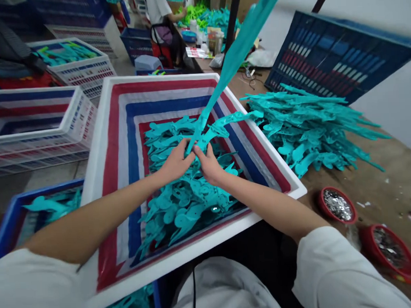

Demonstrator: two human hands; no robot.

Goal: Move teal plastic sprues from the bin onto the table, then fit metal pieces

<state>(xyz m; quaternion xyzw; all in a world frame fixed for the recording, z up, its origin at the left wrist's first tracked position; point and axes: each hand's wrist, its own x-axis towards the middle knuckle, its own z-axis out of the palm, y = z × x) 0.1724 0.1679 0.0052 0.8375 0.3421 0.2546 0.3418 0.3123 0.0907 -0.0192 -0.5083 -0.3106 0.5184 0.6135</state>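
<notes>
Over a white-rimmed crate [109,131] with red, white and blue striped lining, my two hands are close together. My left hand [176,163] is closed on the lower end of a long teal plastic piece [237,52], which slants up and out past the top edge. My right hand [208,165] is closed on a shorter teal plastic piece [220,127] pointing right. The two pieces meet between my thumbs; whether they are joined I cannot tell. Below lies a heap of flat teal plastic parts [186,214] inside the crate.
At right on the table [373,174] are a pile of teal parts [313,126], a tilted blue crate [340,52] and two red bowls [337,205] of small metal pieces. More crates [34,134] stand at left. A seated person [160,13] works at the back.
</notes>
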